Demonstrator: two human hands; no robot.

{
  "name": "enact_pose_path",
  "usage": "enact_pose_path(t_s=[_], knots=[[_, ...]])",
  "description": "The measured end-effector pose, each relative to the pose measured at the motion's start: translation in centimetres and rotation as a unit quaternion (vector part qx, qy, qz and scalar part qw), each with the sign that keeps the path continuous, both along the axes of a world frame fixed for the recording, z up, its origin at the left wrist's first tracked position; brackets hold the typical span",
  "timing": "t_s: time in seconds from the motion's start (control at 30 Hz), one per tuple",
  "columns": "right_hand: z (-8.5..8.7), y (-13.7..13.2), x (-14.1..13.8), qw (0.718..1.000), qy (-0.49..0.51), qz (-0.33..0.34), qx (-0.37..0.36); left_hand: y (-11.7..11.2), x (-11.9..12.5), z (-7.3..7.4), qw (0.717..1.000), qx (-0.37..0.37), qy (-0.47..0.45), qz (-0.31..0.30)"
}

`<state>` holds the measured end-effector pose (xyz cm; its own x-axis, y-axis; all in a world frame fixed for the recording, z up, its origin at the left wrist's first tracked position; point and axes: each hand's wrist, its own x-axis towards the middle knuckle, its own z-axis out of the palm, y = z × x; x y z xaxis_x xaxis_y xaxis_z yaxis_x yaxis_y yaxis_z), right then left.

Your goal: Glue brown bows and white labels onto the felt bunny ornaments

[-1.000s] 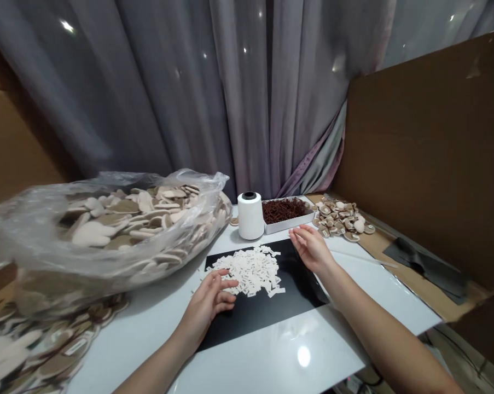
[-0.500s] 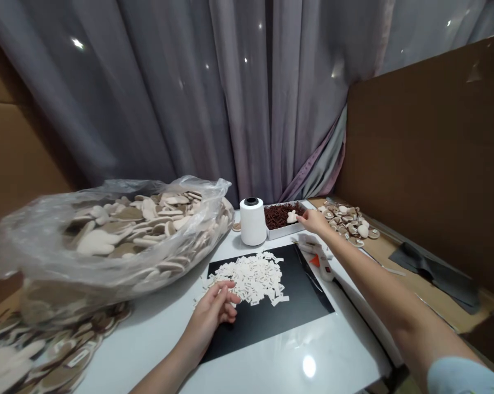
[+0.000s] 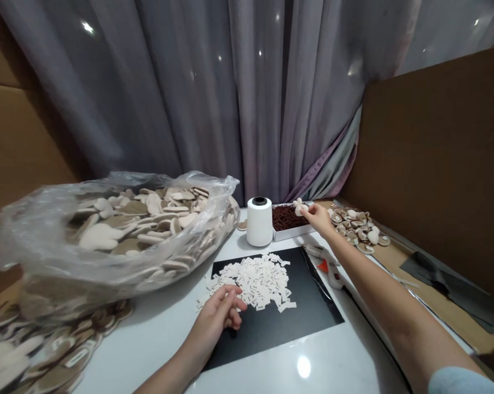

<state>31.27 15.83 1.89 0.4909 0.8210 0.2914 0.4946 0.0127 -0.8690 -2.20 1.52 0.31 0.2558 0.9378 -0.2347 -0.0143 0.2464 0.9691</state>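
Observation:
My right hand (image 3: 319,217) reaches over a white tray of dark brown strands (image 3: 286,217) and pinches a small pale rabbit-shaped piece (image 3: 298,206). My left hand (image 3: 220,315) rests with curled fingers at the near left edge of a heap of small white paper labels (image 3: 257,280) on a black mat (image 3: 271,312). Nothing shows in its fingers. A glue gun (image 3: 327,265) lies on the mat's right edge under my right forearm.
A white thread spool (image 3: 259,221) stands behind the mat. A large clear bag of pale wooden pieces (image 3: 119,230) fills the left, with more pieces (image 3: 37,350) spilled below. A pile of finished pieces (image 3: 359,224) lies at the right by a cardboard wall (image 3: 435,158). Curtains hang behind.
My right hand went from beside the mat out to the tray, took up a pale piece and lifted it. The left hand stayed at the label heap.

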Motion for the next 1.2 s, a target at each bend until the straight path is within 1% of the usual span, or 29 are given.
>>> enact_pose_path(t_s=[0.1,0.17,0.33,0.43,0.53,0.67,0.83,0.93,1.0,1.1,1.2], knots=[[-0.5,-0.2,-0.1,0.995,0.094,0.027,0.008,0.0,0.0,0.0,1.000,0.001,0.002,0.003],[-0.7,-0.2,-0.5,0.985,0.166,0.050,0.003,0.0,0.0,-0.1,1.000,0.003,0.002,0.001],[-0.2,-0.3,-1.7,0.944,0.314,0.100,-0.019,0.0,-0.1,-0.3,1.000,0.011,0.004,-0.008],[0.3,-0.1,-2.0,0.921,0.373,0.110,-0.030,-0.1,-0.1,-0.2,1.000,0.011,0.006,-0.006],[0.8,0.3,-2.1,0.900,0.419,0.115,-0.026,-0.1,-0.1,-0.2,1.000,0.013,0.006,-0.012],[1.1,1.1,-2.5,0.875,0.468,0.122,-0.012,-0.1,-0.2,-0.4,1.000,0.020,0.008,-0.020],[0.9,2.4,-3.6,0.849,0.513,0.127,0.010,-0.1,-0.3,-0.5,0.999,0.029,0.019,-0.023],[0.8,2.8,-3.7,0.835,0.531,0.144,0.010,-0.1,-0.3,-0.5,0.999,0.032,0.025,-0.023],[1.0,2.5,-3.3,0.828,0.535,0.169,0.002,-0.1,-0.3,-0.5,0.999,0.032,0.028,-0.024],[1.2,1.2,-2.3,0.823,0.523,0.222,-0.007,0.0,-0.3,-0.6,0.999,0.031,0.029,-0.030],[1.6,-0.4,-1.2,0.833,0.488,0.260,-0.006,0.1,-0.3,-0.8,0.998,0.032,0.029,-0.036]])
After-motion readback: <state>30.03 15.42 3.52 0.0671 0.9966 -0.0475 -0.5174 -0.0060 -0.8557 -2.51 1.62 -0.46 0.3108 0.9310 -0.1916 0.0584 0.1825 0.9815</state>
